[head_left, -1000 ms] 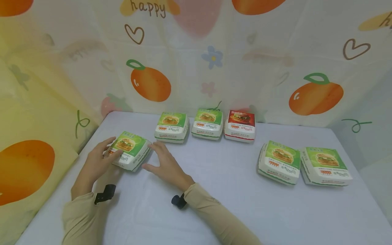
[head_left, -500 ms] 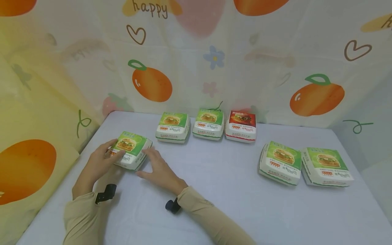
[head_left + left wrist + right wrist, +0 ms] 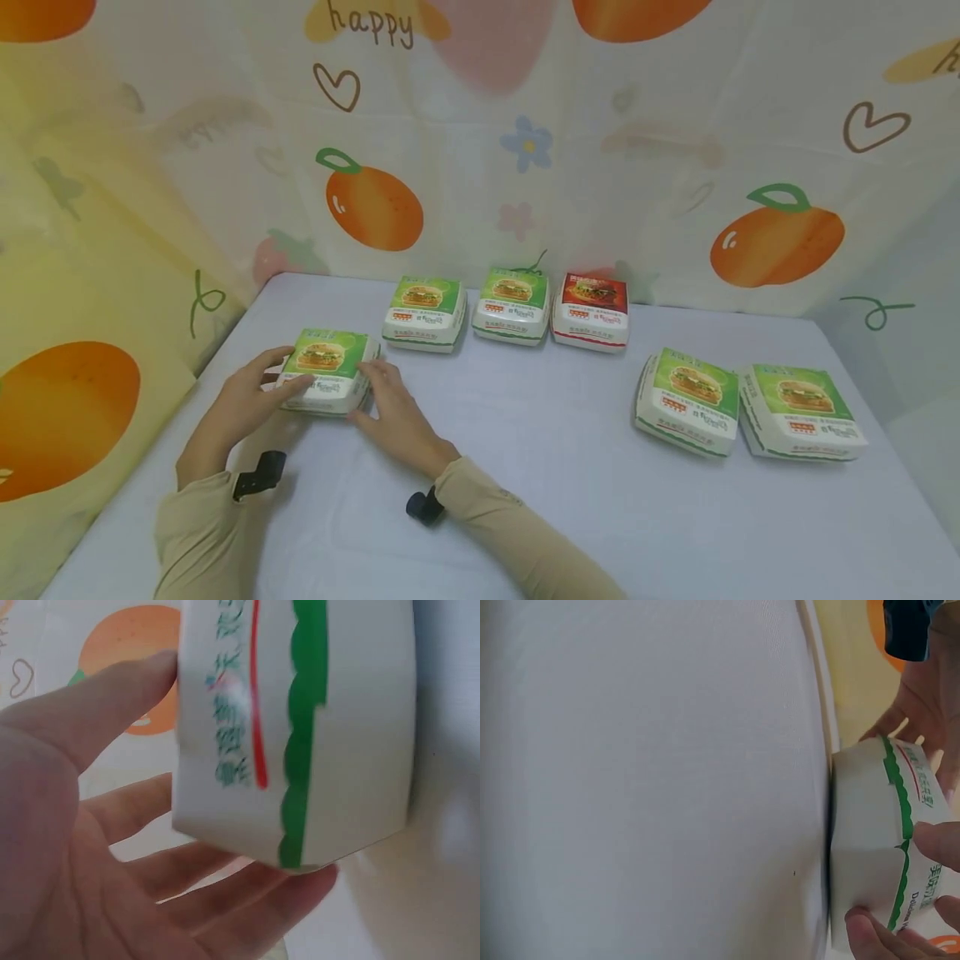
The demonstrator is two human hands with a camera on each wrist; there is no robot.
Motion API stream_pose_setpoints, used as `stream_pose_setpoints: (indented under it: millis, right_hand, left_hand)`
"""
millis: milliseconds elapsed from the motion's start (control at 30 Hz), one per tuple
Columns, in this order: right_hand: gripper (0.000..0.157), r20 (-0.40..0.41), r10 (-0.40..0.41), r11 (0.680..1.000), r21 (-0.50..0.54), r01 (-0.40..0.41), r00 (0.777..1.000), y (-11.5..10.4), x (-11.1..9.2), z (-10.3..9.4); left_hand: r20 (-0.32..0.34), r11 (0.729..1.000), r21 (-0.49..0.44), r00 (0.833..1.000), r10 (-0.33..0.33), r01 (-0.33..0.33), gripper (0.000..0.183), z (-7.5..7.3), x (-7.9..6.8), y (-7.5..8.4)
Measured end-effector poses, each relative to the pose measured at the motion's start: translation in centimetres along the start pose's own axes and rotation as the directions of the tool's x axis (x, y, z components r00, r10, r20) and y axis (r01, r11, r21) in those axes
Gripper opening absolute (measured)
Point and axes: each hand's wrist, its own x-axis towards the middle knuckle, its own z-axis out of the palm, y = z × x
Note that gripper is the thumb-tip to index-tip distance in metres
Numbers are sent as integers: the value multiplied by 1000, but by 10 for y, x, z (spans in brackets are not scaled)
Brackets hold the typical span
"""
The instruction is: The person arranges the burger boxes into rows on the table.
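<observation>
A green-and-white burger box point(image 3: 328, 357) lies flat on the left part of the table, a burger printed on its lid. My left hand point(image 3: 242, 410) holds its left side, thumb over the near edge and fingers along the side. In the left wrist view, the thumb point(image 3: 120, 697) meets the lid edge of the box point(image 3: 360, 727), and the other fingers reach round its end. My right hand point(image 3: 405, 427) grips the right side near the front corner. The right wrist view shows fingertips point(image 3: 866, 934) against the box wall point(image 3: 866, 817).
Along the back stand two green burger boxes point(image 3: 425, 312) point(image 3: 512, 305) and a red one point(image 3: 590, 310). Two more green boxes point(image 3: 687, 402) point(image 3: 802, 411) sit side by side at the right. A printed curtain point(image 3: 600, 208) hangs behind the white table point(image 3: 525, 467).
The held box has turned on the table, its front edge now nearly square to the near side. My right hand has moved a little left, closer against it.
</observation>
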Motion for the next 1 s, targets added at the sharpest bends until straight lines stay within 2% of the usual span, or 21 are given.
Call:
stream_pose_setpoints:
  millis: [200, 433, 733, 1000]
  right_hand:
    - [64, 6, -8, 1000, 10, 7, 1000, 3, -6, -7]
    - [64, 45, 15, 995, 99, -20, 999, 12, -16, -18]
    - [74, 122, 59, 991, 116, -73, 991, 20, -27, -35]
    - [74, 129, 57, 983, 168, -78, 990, 24, -38, -50]
  left_hand:
    - [82, 1000, 1, 996, -17, 17, 81, 0, -2, 2]
    - [119, 999, -38, 993, 13, -8, 77, 3, -3, 8]
    - [172, 996, -79, 984, 44, -31, 74, 9, -1, 16]
    - [203, 996, -89, 978, 42, -24, 72, 16, 0, 26]
